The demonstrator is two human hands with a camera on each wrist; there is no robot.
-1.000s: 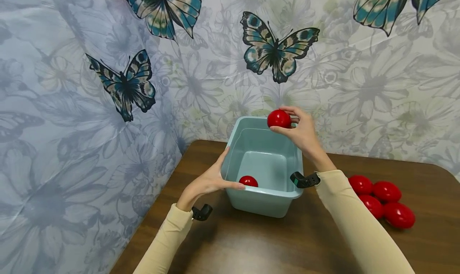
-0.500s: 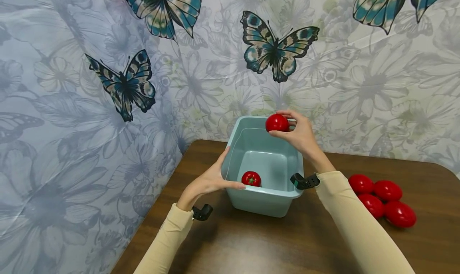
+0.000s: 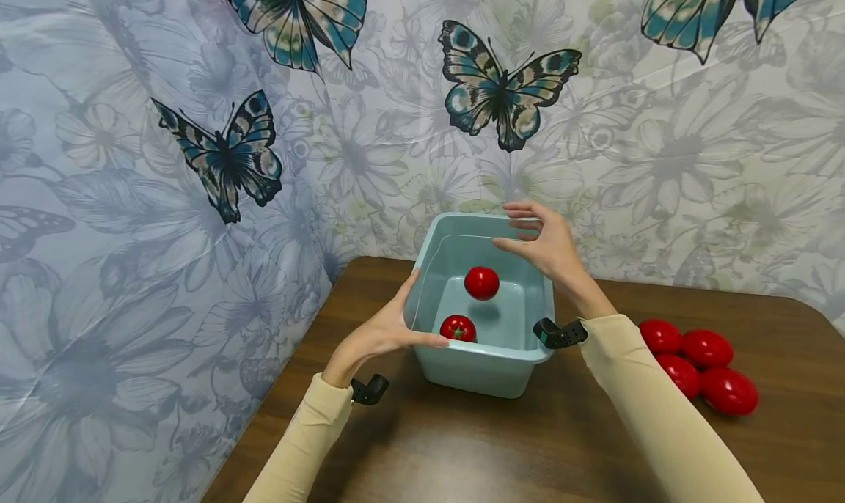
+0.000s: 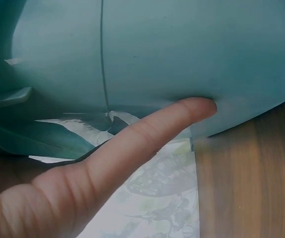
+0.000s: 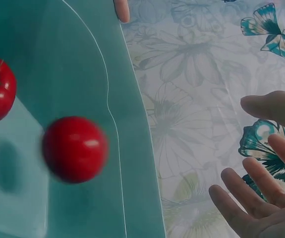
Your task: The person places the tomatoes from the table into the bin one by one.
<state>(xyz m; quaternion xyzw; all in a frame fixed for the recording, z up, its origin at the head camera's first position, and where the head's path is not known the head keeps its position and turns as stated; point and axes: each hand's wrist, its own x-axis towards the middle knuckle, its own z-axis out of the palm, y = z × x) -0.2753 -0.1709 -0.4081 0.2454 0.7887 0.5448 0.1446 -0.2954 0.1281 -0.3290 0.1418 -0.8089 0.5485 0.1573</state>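
Note:
A red tomato point(image 3: 482, 283) is in mid-air inside the pale teal plastic bin point(image 3: 478, 375), blurred in the right wrist view with a shadow below it. Another tomato point(image 3: 458, 328), its green stem showing, lies on the bin's floor near the front left corner. Above the back right of the bin, my right hand point(image 3: 553, 248) is spread, with nothing between thumb and fingers. My left hand point(image 3: 386, 332) spans the bin's front left corner, thumb along the front rim. In the left wrist view, a straight finger point(image 4: 147, 131) touches the bin's outer wall.
Several more red tomatoes point(image 3: 706, 349) sit clustered on the brown wooden table point(image 3: 581, 430), to the right of the right forearm. A butterfly-patterned cloth point(image 3: 370, 144) hangs right behind the table and along its left side.
My right hand has let go of the tomato, which has dropped into the bin's space. The tomato on the bin's floor has rolled, turning its stem into view. My left hand stays in place.

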